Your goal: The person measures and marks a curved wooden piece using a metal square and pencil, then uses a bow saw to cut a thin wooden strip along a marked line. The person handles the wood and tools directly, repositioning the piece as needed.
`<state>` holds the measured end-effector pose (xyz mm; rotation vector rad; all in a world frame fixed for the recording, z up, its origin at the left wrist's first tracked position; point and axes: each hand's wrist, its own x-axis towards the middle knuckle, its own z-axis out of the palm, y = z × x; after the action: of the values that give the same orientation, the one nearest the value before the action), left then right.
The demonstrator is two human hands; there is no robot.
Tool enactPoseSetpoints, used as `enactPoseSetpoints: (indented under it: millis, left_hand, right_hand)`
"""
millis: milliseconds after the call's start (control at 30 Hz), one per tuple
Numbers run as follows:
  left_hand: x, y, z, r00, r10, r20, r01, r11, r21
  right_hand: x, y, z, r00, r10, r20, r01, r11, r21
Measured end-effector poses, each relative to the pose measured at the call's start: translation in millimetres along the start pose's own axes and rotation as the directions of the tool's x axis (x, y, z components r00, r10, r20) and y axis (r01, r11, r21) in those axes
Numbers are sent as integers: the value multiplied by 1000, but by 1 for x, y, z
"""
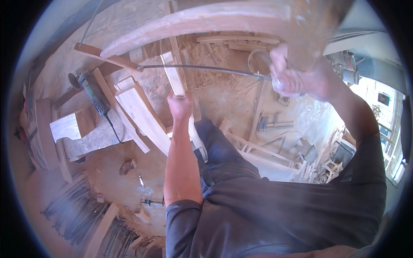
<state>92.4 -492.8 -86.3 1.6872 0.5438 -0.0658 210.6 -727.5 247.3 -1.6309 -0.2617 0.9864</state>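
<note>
My right hand (294, 81) is wrapped round the handle end of a wooden frame saw (193, 22), whose near upright is blurred. The thin saw blade (215, 69) runs left to the far wooden arm (107, 56). It passes across a short pale wooden piece (173, 76); whether its teeth are cutting in, I cannot tell. My left hand (180, 105) is closed round the lower end of that piece, below the blade. Beside the left hand lie several shaped wooden boards (144, 112). A round loop-like thing (259, 62) shows next to my right hand.
An angle grinder (94, 93) with a trailing cable lies on the left workbench (105, 136), near a shaped wooden block (71, 127). Many metal bars (79, 210) fill the lower left. A wooden frame (262, 152) and offcuts lie on the dusty floor at right, below a window (383, 112).
</note>
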Motion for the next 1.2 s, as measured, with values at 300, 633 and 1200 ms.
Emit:
enactPoseSetpoints:
  millis: [300, 633, 1200]
  left_hand:
    - [-1, 3, 2, 998, 63, -25, -61, 995, 75]
    - [-1, 12, 2, 990, 120, -76, -109, 985, 130]
    - [-27, 28, -126, 732, 422, -535, -24, 800, 599]
  right_hand:
    - [-4, 1, 5, 996, -55, 74, 68, 981, -184]
    - [28, 5, 16, 994, 64, 83, -71, 993, 90]
    - [26, 27, 28, 997, 37, -69, -16, 960, 279]
